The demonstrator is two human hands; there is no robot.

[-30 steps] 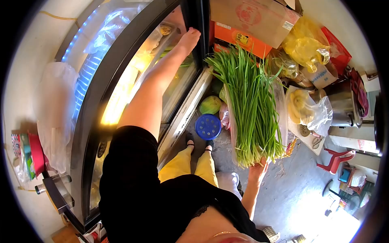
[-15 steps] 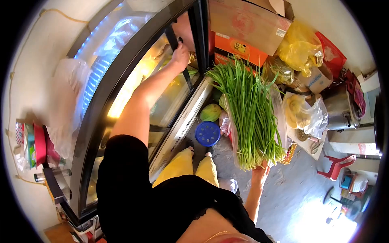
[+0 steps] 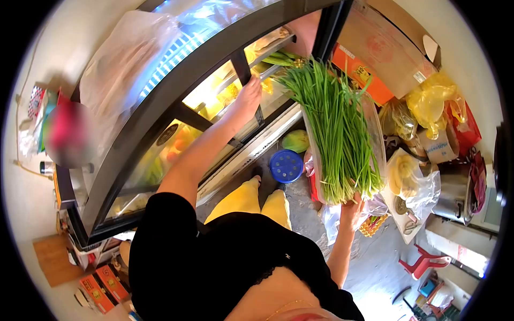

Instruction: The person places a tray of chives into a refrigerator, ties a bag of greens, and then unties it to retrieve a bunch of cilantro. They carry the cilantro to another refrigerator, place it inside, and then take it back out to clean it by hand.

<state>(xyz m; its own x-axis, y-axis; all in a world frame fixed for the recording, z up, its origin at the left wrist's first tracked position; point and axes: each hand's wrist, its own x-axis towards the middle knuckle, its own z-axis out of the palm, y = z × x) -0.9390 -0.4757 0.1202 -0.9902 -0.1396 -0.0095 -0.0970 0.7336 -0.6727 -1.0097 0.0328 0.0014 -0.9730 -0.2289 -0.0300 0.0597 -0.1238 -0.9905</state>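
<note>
Leafy greens in a clear tray, one hand on the tray, the other at a lit glass cooler

Left hand (image 3: pixel 250 96): arm stretched out across the cooler front; fingers curled in, mostly closed, against the dark door bar (image 3: pixel 241 66) of the lit cooler (image 3: pixel 176 80). Fingertips partly hidden. Behind the glass: shelves with green and yellow produce.

Right hand (image 3: pixel 351 212): closed on the near end of the clear tray (image 3: pixel 378 136), just below the cut ends of the greens; some fingers out of sight, so their exact spread cannot be told.

Long green leaves (image 3: pixel 337 128) lie lengthwise in the tray, pale ends toward the person, tips spilling over the far end beside the cooler opening.

Nearby: round blue perforated top (image 3: pixel 286 166) low down, between cooler and tray, with a green gourd (image 3: pixel 296 140) just beyond it. Cardboard box (image 3: pixel 377 45) and orange box (image 3: pixel 360 75) past the leaf tips. Yellow plastic bag (image 3: pixel 431 99) right of these; scissors (image 3: pixel 410 227) on a pale board (image 3: pixel 402 218) right of the tray.
</note>
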